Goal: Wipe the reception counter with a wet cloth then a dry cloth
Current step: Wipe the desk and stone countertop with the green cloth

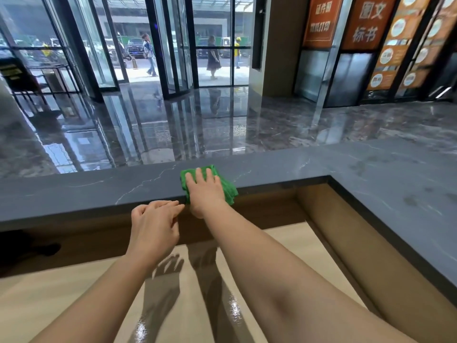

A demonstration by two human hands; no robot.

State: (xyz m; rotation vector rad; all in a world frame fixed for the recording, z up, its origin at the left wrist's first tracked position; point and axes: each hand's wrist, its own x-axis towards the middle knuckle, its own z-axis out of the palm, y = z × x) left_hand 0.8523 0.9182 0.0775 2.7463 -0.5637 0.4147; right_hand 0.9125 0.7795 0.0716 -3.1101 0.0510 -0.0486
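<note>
Two hands at frame centre: your right hand (204,191) presses flat, fingers straight, on the green cloth (228,191) at the near edge of the dark counter (74,191). Your left hand (153,226), loosely curled and holding nothing, reaches that edge beside it.

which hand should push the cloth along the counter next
Right. The right hand lies flat on the green cloth on the counter, fingers spread over it. The left hand is at the counter's near edge, off the cloth, holding nothing.
</note>
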